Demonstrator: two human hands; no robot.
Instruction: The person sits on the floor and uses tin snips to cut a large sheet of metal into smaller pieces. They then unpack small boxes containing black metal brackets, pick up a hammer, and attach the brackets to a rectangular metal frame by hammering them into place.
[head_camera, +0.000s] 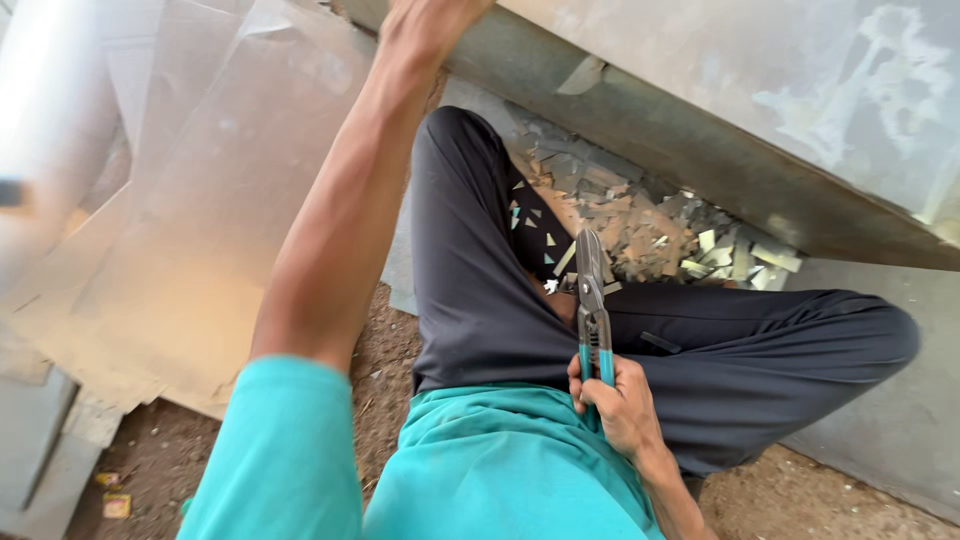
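Soft, warm daylight fills the scene, brightest at the left, where pale metal sheets wash out in glare. Shadows are weak. The left edge is blurred and stretched.

At lower centre the right hand closes its grip on the teal handles of tin snips, blades pointing up the frame over dark trousers. The left hand reaches to the top edge, touching a grey metal sheet. Metal offcuts litter the centre.
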